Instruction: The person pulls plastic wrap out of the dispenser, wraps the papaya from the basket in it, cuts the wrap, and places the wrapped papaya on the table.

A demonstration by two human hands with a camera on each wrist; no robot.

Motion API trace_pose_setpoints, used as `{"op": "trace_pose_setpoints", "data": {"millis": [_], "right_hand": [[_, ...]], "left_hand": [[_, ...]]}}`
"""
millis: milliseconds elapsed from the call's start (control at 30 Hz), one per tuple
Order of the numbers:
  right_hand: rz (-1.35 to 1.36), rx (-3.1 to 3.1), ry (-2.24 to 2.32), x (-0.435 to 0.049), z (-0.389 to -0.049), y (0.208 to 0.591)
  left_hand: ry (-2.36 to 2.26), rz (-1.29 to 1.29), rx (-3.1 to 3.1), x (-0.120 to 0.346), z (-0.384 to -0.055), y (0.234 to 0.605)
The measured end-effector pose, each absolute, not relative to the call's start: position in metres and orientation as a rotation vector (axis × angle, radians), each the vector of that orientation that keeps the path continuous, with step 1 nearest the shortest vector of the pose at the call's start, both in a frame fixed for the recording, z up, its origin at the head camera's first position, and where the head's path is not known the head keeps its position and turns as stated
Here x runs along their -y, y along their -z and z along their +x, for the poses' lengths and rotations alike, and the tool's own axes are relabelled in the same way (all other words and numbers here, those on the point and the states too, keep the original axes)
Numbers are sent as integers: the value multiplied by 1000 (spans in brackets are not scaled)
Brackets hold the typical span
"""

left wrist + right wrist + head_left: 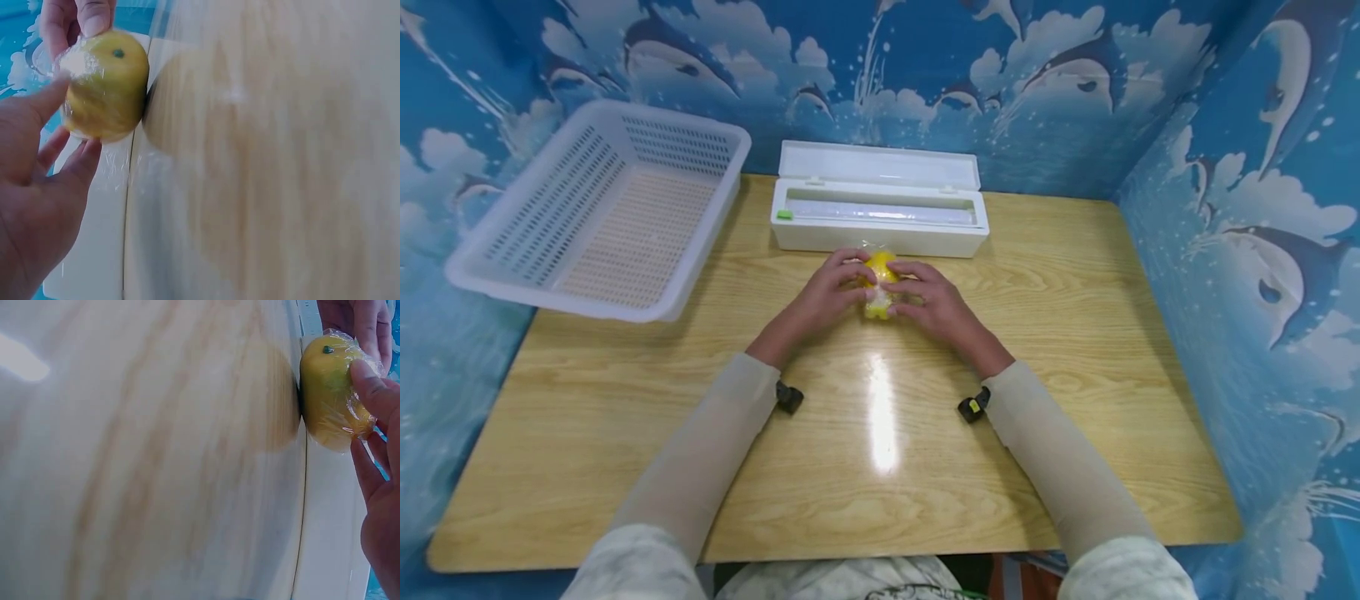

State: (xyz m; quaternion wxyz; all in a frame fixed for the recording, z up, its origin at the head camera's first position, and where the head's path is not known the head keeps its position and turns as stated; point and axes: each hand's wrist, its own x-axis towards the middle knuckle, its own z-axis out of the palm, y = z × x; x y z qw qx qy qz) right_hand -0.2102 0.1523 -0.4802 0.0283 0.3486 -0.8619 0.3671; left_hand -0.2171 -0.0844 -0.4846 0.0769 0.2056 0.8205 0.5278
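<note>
A yellow-green orange point(882, 265) with a small green stem end stands on the wooden table, close in front of the white box point(880, 238). Clear cling film point(347, 356) covers it, wrinkled and bunched on the side by the fingers. My left hand point(835, 287) grips the orange point(119, 81) from the left, fingers bent around its side. From the right, my right hand point(931, 298) holds the wrapped orange point(325, 394) with thumb and fingers. Some of the fruit is hidden behind the fingers.
The box has its lid point(880, 165) raised at the back; inside lies a roll of cling film point(880, 212), with a green slider point(784, 214) at its left end. A white perforated basket point(557, 298) stands at the back left. A dolphin-patterned curtain point(910, 50) surrounds the table point(1075, 350).
</note>
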Motion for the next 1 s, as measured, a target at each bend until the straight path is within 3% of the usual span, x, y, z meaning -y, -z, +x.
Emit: {"op": "trace_pose_setpoints", "data": {"millis": [667,1000], "right_hand": [[1088,2439,-1121,-150,-213,485],[828,2746,-1102,-143,-204,477]], "left_hand": [[-1560,636,-2496,82,-218,482],[-1525,572,-2480,80,-214,478]]}}
